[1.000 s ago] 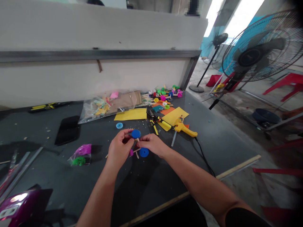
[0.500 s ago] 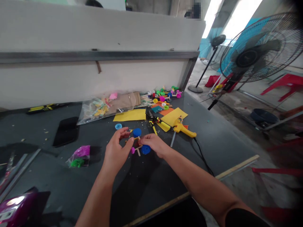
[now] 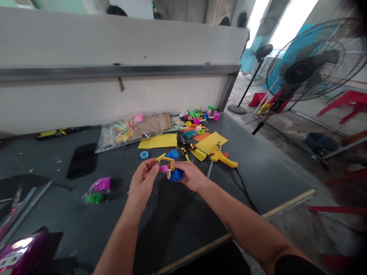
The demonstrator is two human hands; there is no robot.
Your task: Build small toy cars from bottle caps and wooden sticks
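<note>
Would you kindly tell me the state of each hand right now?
Left hand: partly curled beside the pink piece; grip unclear.
Right hand: closed, holding the blue-wheeled stick assembly.

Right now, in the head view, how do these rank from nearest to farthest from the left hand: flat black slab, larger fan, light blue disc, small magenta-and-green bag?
From the left hand:
1. Light blue disc: just beyond it.
2. Small magenta-and-green bag: to its left.
3. Flat black slab: farther left and back.
4. Larger fan: far right, off the table.
</note>
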